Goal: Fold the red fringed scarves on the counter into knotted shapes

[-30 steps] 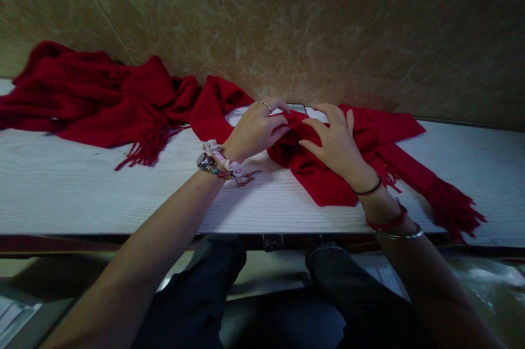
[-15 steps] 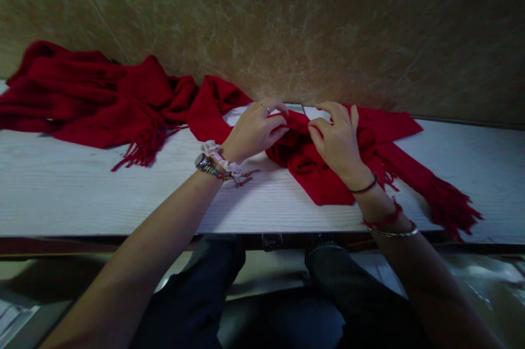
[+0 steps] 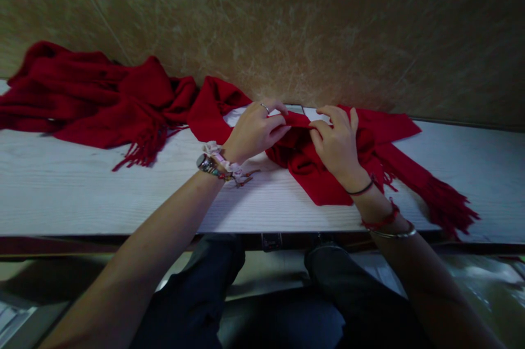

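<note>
A red scarf (image 3: 324,176) with fringed ends lies bunched and folded on the white wood-grain tabletop (image 3: 246,207). My left hand (image 3: 258,127), with a ring on one finger, pinches a raised fold of it between thumb and fingers. Just to the right, my right hand (image 3: 336,138) has its thumb and index finger closed on the same fold, its other fingers loosely curled. A strip of the cloth is stretched between the two pinches. One fringed end (image 3: 451,201) trails to the right, near the front edge. Part of the scarf is hidden under my hands.
More crumpled red fringed cloth (image 3: 98,97) covers the back left of the table, reaching toward my left hand. A brown marbled wall (image 3: 262,26) rises along the table's back edge. My legs (image 3: 197,289) are below the front edge.
My right thumb and index finger have closed on the fold, and the cloth between my hands is now drawn straighter. My left hand has hardly moved.
</note>
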Demonstrator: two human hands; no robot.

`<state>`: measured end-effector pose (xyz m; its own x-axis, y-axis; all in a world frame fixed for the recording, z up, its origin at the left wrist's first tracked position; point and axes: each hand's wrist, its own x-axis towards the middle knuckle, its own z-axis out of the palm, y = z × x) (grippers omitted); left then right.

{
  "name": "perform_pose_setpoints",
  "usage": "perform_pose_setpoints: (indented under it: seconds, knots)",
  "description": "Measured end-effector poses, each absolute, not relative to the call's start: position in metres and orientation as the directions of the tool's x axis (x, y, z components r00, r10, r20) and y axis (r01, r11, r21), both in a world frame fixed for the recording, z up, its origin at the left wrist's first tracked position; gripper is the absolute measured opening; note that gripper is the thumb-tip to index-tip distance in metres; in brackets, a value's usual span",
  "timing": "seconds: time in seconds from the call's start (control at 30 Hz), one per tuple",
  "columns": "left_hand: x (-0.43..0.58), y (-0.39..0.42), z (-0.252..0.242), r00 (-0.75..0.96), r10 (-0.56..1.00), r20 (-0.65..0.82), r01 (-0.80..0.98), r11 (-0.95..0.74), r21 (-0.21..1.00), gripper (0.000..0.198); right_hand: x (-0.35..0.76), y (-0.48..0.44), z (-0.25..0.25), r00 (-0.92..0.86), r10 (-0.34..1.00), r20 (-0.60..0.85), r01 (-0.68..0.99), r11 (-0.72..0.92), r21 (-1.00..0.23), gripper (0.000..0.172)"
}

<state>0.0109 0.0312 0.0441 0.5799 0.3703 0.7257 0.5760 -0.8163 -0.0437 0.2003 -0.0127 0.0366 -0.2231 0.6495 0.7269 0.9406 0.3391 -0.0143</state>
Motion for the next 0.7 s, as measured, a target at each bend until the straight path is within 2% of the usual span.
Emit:
perform_pose_setpoints:
  seconds: [0.2,0.4,0.57,0.7]
  knots:
    - [0.008,0.033,0.046,0.602,0.417,0.68,0.6,-0.799,-0.041,0.017,0.212,-0.008,0.042,-0.135,0.621,0.772,0.933,0.341,-0.112,0.02]
    - [0.007,0.036,0.048,0.537,0.474,0.698,0.645,-0.764,0.022,0.014,0.227,-0.006,0.052,-0.046,0.581,0.812,0.929,0.323,-0.179,0.023]
    - [0.008,0.039,0.044,0.505,0.527,0.684,0.673,-0.736,0.07,0.011,0.236,-0.01,0.063,-0.029,0.527,0.849,0.945,0.292,-0.149,0.023]
    - [0.009,0.04,0.042,0.468,0.542,0.698,0.697,-0.712,0.085,0.01,0.232,-0.012,0.062,-0.09,0.559,0.825,0.936,0.329,-0.121,0.021]
